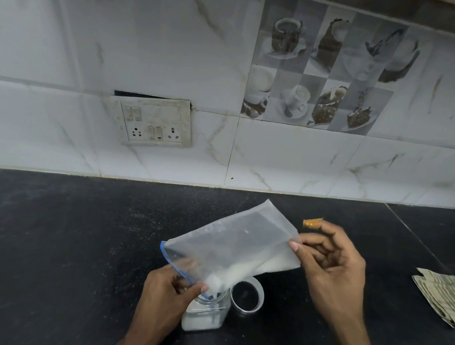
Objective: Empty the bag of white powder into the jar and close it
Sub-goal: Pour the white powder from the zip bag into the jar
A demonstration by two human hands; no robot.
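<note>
A clear plastic jar [207,315] stands on the black countertop [54,241], and everything else sits around it. Directly above its open mouth hangs a translucent zip bag [232,242], tilted so its blue-edged opening points down into the jar and its closed bottom rises up and away toward the wall. White powder [230,273] has gathered along the bag's lower edge and at the corner over the jar's mouth; the jar already holds a layer of white at its bottom. The left hand [170,287] is just to the left of the jar's neck, thumb and fingers pinched closed on the bag's blue rim. The right hand [333,263], up and to the right of the jar, nips the bag's raised far corner between thumb and forefinger, the other fingers loosely curled. Touching or just beside the jar on its right lies the lid [247,295], a clear ring with a dark centre. Farther right of the jar a folded cloth [443,298] rests on the counter.
</note>
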